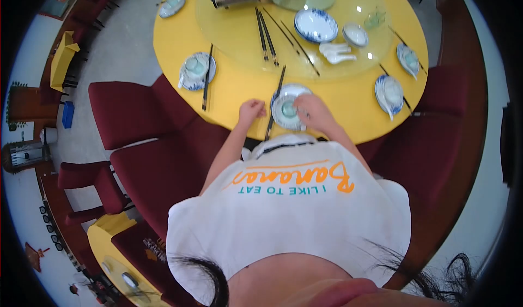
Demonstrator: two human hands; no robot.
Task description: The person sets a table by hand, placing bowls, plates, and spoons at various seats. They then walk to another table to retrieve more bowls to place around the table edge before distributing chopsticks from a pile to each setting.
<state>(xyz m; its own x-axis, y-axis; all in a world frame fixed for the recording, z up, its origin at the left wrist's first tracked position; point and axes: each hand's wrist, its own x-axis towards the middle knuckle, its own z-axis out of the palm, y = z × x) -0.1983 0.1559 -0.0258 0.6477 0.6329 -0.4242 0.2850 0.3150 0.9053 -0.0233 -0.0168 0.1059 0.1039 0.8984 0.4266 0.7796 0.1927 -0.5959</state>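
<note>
In front of my body a blue-and-white plate (298,88) carries a small bowl (279,117) with a pale green glass cup (287,108) in it. My right hand (315,113) reaches over the right side of this setting, its fingers closed at the rim of the glass cup. Part of the plate and bowl is hidden under that hand. To the left, my left hand (252,111) hovers by the table edge with its fingers curled, and I see nothing in them. Black chopsticks (277,97) lie along the plate's left side, between the two hands.
The round yellow table (239,89) has a glass turntable (229,29) with black chopsticks (267,37), a patterned plate (316,25), white spoons (336,53) and a bowl (355,35). Other settings (197,71) line the rim. Dark red chairs (158,170) flank me.
</note>
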